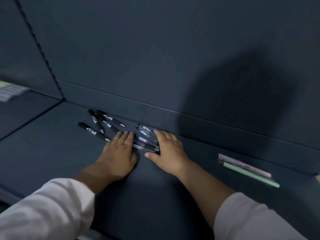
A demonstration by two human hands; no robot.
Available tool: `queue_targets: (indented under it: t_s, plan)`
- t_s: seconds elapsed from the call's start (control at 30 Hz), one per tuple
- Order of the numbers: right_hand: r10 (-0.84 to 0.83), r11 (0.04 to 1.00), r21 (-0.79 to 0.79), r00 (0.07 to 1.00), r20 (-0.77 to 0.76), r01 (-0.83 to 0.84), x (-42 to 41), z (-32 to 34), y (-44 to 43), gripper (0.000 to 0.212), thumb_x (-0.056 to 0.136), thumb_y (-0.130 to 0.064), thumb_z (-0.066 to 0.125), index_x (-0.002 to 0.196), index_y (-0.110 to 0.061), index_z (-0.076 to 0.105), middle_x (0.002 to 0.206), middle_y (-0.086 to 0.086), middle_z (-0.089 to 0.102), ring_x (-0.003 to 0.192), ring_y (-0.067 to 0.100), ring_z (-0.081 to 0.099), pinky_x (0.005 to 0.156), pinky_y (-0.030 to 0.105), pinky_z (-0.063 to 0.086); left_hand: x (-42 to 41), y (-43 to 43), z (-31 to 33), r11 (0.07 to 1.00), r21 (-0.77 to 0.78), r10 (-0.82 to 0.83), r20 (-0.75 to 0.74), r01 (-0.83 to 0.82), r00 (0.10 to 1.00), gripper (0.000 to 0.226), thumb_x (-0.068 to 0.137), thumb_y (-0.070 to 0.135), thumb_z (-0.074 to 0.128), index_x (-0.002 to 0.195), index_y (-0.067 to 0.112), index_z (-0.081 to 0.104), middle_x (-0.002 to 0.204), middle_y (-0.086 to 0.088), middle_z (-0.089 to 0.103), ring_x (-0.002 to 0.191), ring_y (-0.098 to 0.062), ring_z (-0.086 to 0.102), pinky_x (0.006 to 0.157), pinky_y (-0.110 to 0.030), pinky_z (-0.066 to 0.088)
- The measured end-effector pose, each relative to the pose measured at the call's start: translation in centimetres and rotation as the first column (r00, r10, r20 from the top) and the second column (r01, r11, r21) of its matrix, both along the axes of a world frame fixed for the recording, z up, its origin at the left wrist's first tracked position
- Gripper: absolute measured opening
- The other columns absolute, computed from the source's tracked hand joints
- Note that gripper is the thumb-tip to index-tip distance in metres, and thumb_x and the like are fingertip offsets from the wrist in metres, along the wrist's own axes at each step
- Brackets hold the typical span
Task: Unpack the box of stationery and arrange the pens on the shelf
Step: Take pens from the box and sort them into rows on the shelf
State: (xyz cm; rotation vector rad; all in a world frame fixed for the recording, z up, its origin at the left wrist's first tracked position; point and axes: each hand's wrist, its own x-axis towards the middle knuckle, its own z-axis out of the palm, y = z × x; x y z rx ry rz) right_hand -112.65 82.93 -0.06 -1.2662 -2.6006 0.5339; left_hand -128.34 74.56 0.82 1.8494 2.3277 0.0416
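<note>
A bunch of clear-barrelled pens [146,139] lies on the dark shelf [173,187] close to its back wall. My left hand [119,153] rests flat on the shelf with straight fingers touching the bunch's left side. My right hand [168,151] lies flat against the bunch's right side, thumb spread toward the left hand. Several black pens [100,124] lie scattered to the left of my left hand. A pink pen [244,165] and a green pen [251,174] lie side by side at the right. The stationery box is out of view.
The shelf's back wall [173,66] rises right behind the pens, with a low ledge [207,123] along its base. A divider seam [41,51] runs down at the left. A pale packet [12,91] lies on the neighbouring shelf section at far left.
</note>
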Motion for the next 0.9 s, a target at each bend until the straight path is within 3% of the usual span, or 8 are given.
queue_targets:
  t_s: [0.13, 0.27, 0.4, 0.53, 0.63, 0.77, 0.9]
  plan:
    - [0.015, 0.996, 0.085, 1.000, -0.015, -0.014, -0.7, 0.0, 0.2, 0.064, 0.088, -0.047, 0.055, 0.144, -0.023, 0.035, 0.142, -0.003, 0.042, 0.129, 0.019, 0.033, 0.109, 0.031, 0.025, 0.7, -0.2, 0.3, 0.994, 0.074, -0.090, 0.127, 0.081, 0.988, 0.071, 0.094, 0.030, 0.040, 0.151, 0.011, 0.002, 0.159, -0.006, 0.005, 0.147, -0.019, 0.002, 0.118, -0.028, 0.005]
    - [0.027, 0.990, 0.137, 0.998, 0.052, -0.034, 1.8, 0.2, 0.0, 0.053, 0.093, -0.041, 0.051, 0.141, -0.023, 0.041, 0.135, -0.002, 0.046, 0.122, 0.021, 0.038, 0.103, 0.035, 0.029, 1.7, 0.2, 0.5, 0.975, 0.125, -0.206, 0.191, 0.185, 0.960, 0.070, 0.095, 0.025, 0.040, 0.151, 0.011, 0.001, 0.159, -0.005, 0.004, 0.146, -0.014, 0.004, 0.109, -0.013, -0.004]
    - [0.003, 0.989, 0.140, 0.960, 0.281, -0.044, 3.6, 0.5, -0.2, 0.059, 0.097, -0.051, 0.033, 0.150, -0.028, 0.019, 0.152, -0.004, 0.026, 0.135, 0.021, 0.025, 0.111, 0.038, 0.016, 2.4, 0.9, 0.4, 0.958, 0.106, -0.282, 0.148, 0.268, 0.948, 0.075, 0.086, 0.040, 0.026, 0.151, 0.014, -0.001, 0.160, -0.003, -0.002, 0.147, -0.014, -0.002, 0.115, -0.022, -0.002]
    - [-0.041, 0.998, 0.062, 0.892, 0.449, 0.015, 3.0, 1.6, -0.3, 0.070, 0.094, -0.063, 0.023, 0.152, -0.029, 0.003, 0.160, -0.002, 0.004, 0.146, 0.022, 0.001, 0.117, 0.046, -0.002, 1.0, 0.3, 1.0, 0.963, 0.098, -0.262, 0.117, 0.251, 0.958, 0.073, 0.090, 0.041, 0.028, 0.151, 0.018, -0.006, 0.159, 0.000, -0.009, 0.146, -0.014, -0.010, 0.119, -0.034, 0.001]
    - [-0.090, 0.995, 0.082, 0.839, 0.536, 0.055, 1.8, 2.7, -1.0, 0.077, 0.090, -0.069, 0.021, 0.152, -0.028, -0.001, 0.161, -0.002, -0.003, 0.147, 0.023, -0.007, 0.116, 0.051, -0.008, -1.7, -1.1, 1.6, 0.970, 0.125, -0.224, 0.123, 0.209, 0.967, 0.072, 0.095, 0.033, 0.037, 0.151, 0.017, -0.006, 0.159, -0.001, -0.009, 0.146, -0.015, -0.010, 0.119, -0.035, 0.001]
    - [-0.112, 0.989, 0.139, 0.879, 0.464, 0.053, -2.7, 4.8, -3.4, 0.073, 0.093, -0.064, 0.026, 0.152, -0.026, 0.006, 0.160, 0.000, 0.004, 0.147, 0.024, -0.001, 0.117, 0.050, -0.004, -6.1, -4.1, 2.6, 0.974, 0.176, -0.167, 0.133, 0.143, 0.977, 0.073, 0.094, 0.032, 0.039, 0.151, 0.018, -0.003, 0.159, -0.001, -0.006, 0.146, -0.017, -0.008, 0.119, -0.035, 0.001]
    - [-0.008, 0.963, 0.257, 0.945, 0.326, -0.081, -10.5, 6.7, -7.2, 0.061, 0.096, -0.055, 0.030, 0.148, -0.024, 0.023, 0.155, 0.001, 0.023, 0.143, 0.022, 0.017, 0.116, 0.045, 0.008, -12.2, -8.2, 3.8, 0.979, 0.194, -0.092, 0.110, 0.070, 0.990, 0.076, 0.093, 0.039, 0.041, 0.151, 0.019, -0.004, 0.160, -0.002, -0.005, 0.146, -0.018, -0.007, 0.119, -0.037, 0.003]
